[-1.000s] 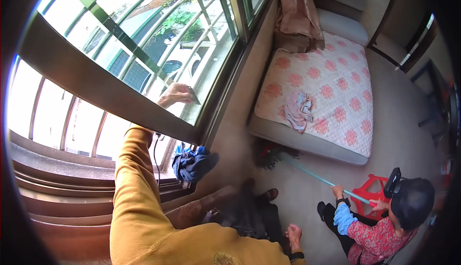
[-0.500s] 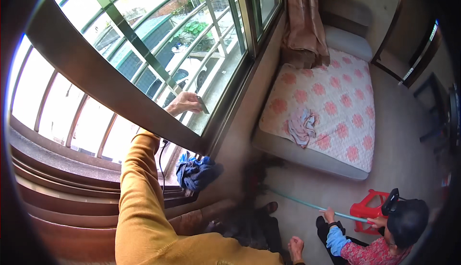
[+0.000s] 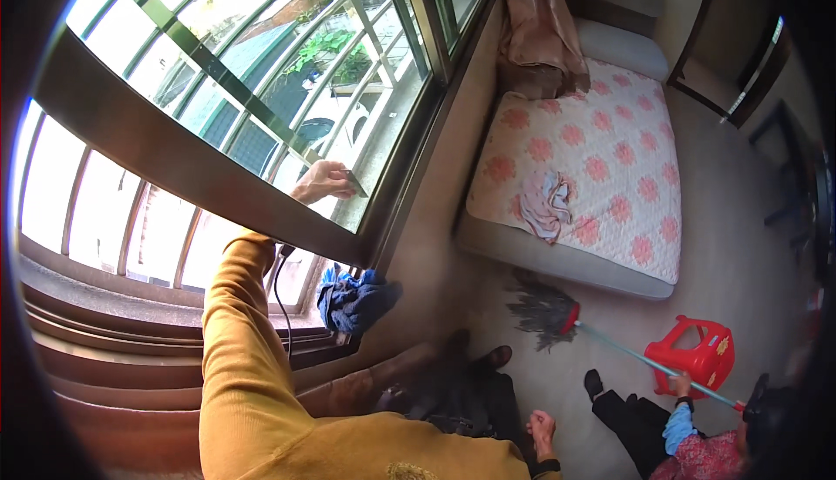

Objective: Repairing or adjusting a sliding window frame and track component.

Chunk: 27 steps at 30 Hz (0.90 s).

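Note:
My left arm, in a mustard sleeve, reaches through the open part of the window. Seen through the glass, my left hand (image 3: 324,181) is closed round a small flat dark scraper (image 3: 356,185), near the lower corner of the window pane (image 3: 287,145). The brown sash frame (image 3: 200,162) crosses in front of my wrist. My right hand (image 3: 542,433) is low beside my body, its fingers curled into a loose fist with nothing visible in it. A crumpled dark blue cloth (image 3: 355,302) lies on the sill corner close to my left forearm, beside a thin black cord (image 3: 278,288).
Metal bars (image 3: 122,210) stand outside the window. A bed (image 3: 601,158) with a flowered quilt and a pinkish cloth (image 3: 546,206) is to the right, beside a brown curtain (image 3: 540,36). Another person (image 3: 697,445) holds a mop (image 3: 549,313) near a red stool (image 3: 697,349).
My left hand and the scraper stay near the pane's lower corner, with a slight shift. The other person has moved the mop out from near my legs toward the bed.

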Each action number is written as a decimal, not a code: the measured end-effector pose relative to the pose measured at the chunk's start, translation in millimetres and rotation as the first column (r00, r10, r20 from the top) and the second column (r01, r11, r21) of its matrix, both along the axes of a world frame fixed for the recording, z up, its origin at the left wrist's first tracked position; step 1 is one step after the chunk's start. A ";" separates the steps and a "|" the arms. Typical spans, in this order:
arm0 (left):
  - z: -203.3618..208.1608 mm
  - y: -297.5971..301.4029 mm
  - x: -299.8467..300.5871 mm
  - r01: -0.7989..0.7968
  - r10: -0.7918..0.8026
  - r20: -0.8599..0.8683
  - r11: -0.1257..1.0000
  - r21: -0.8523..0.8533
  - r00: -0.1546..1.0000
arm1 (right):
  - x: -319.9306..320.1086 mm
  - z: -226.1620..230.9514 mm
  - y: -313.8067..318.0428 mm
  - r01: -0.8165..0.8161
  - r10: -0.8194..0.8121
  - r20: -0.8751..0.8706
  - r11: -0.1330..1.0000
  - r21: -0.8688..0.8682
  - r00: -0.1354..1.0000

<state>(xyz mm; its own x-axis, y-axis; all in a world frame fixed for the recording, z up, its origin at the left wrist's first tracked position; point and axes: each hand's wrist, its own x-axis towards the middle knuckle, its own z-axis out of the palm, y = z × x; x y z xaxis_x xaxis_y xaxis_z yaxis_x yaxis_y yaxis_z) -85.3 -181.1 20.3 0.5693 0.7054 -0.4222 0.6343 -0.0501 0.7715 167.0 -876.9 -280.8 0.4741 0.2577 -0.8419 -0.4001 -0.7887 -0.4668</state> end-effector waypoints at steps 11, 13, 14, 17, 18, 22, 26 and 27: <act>-11.9 12.4 8.5 0.001 -0.031 0.191 0.988 0.155 0.981 | 15.3 -10.2 17.6 -0.022 0.020 -0.024 0.998 -0.056 0.999; -17.3 13.3 2.7 0.003 -0.040 0.211 0.985 0.172 0.977 | 21.1 -1.7 45.5 -0.011 0.010 -0.004 0.998 -0.064 1.000; -18.6 14.8 0.4 -0.005 -0.044 0.239 0.979 0.202 0.970 | 19.4 0.6 60.1 -0.003 0.003 -0.007 0.997 -0.077 1.000; -14.8 4.2 11.6 -0.070 0.032 0.159 0.967 0.243 0.987 | 29.5 5.8 85.6 -0.005 0.006 0.031 0.999 -0.048 1.000; -18.1 3.1 11.0 -0.072 0.037 0.155 0.971 0.228 0.987 | 34.1 6.7 94.3 -0.063 0.064 0.049 0.998 -0.031 0.997; -30.9 6.2 7.0 -0.129 0.097 0.126 0.952 0.278 0.987 | 60.0 11.7 164.6 -0.245 0.222 0.191 0.964 0.103 0.956; -44.2 9.1 -1.4 -0.174 0.131 0.187 0.956 0.237 0.974 | 61.5 57.2 297.1 -0.394 0.266 0.379 0.864 0.314 0.886; -42.6 8.7 1.4 -0.216 0.169 0.223 0.955 0.202 0.960 | 56.9 67.1 330.0 -0.436 0.262 0.431 0.816 0.379 0.864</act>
